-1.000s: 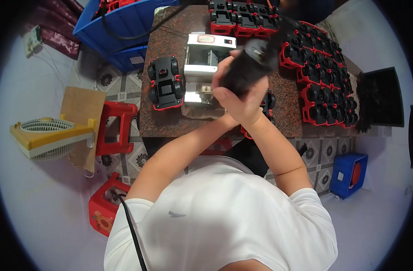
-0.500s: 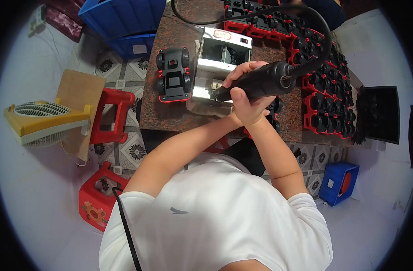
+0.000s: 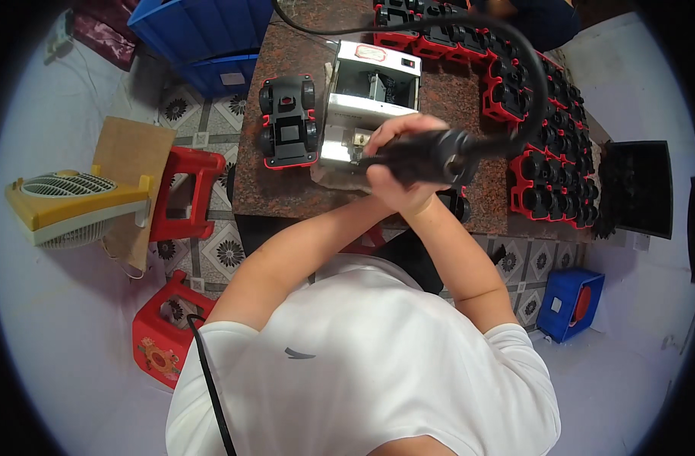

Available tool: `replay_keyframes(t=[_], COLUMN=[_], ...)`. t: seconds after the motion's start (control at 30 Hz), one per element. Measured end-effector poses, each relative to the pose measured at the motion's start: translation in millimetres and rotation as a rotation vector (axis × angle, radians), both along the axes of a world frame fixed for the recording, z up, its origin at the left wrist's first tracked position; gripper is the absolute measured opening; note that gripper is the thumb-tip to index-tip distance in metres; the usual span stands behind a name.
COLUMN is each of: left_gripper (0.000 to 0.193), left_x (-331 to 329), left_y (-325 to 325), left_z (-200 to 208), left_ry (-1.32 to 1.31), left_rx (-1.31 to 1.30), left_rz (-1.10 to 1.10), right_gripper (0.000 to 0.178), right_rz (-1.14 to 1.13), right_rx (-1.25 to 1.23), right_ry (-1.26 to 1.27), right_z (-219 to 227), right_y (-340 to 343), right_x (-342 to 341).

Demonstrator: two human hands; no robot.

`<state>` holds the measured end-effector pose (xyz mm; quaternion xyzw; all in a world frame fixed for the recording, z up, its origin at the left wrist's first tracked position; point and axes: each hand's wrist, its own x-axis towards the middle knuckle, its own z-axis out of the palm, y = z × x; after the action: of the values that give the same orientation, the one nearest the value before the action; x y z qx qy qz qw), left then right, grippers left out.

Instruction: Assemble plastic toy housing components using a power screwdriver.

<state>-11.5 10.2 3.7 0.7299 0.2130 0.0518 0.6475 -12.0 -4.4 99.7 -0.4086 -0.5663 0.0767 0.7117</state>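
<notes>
My right hand [image 3: 400, 186] is wrapped round a black corded electric screwdriver [image 3: 419, 158]. Its narrow end points left, at the front part of a white and silver screw feeder [image 3: 374, 114]; whether the tip touches a screw is too small to make out. Under my right wrist passes my left forearm [image 3: 317, 239], and my left hand is hidden there. Close to that spot, a black and red toy car chassis [image 3: 459, 205] shows only in part. Left of the feeder lies another toy car chassis [image 3: 289, 121], wheels and underside up.
Rows of similar chassis [image 3: 549, 182] fill the right and far side of the speckled stone table [image 3: 271, 194]. The screwdriver's thick cable [image 3: 541, 76] arches above them. Blue crates [image 3: 203, 34] stand at far left, red stools [image 3: 184, 194] at left. Another person [image 3: 541, 23] is at the far edge.
The screwdriver and my right hand have shifted slightly left and nearer me, and the screwdriver's back end has swung left and down. The cable has moved with it.
</notes>
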Motion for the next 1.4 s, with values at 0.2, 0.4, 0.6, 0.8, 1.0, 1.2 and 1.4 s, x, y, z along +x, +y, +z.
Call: replay_keyframes(t=[0.2,0.4,0.6,0.8,1.0,1.2,1.4], left_gripper=[0.06,0.071,0.065,0.06,0.084,0.085,0.086], left_x=[-20,-2,6,-4,-4,-4,-4], left_y=[3,-7,-22,-9,-15,-17,-19], left_z=[4,4,-29,-7,-13,-14,-15], left_ry=[0.084,-0.437,-0.375,-0.356,-0.209,-0.167,-0.17], left_rx=[0.108,-0.512,-0.458,-0.555,-0.545,-0.563,-0.565], left_rz=[-0.052,-0.1,0.032,-0.132,0.034,0.066,0.064], right_gripper=[0.064,0.07,0.043,0.046,0.035,0.029,0.029], right_rz=[-0.109,-0.076,-0.024,-0.125,-0.307,-0.307,-0.34], right_rx=[-0.062,-0.149,-0.194,0.044,0.046,0.045,-0.005], right_ry=[-0.127,0.097,0.225,0.227,0.097,0.157,0.191], right_z=[3,2,26,64,45,32,31], right_y=[1,3,8,-39,-40,-37,-33], right_x=[-10,3,7,60,98,102,100])
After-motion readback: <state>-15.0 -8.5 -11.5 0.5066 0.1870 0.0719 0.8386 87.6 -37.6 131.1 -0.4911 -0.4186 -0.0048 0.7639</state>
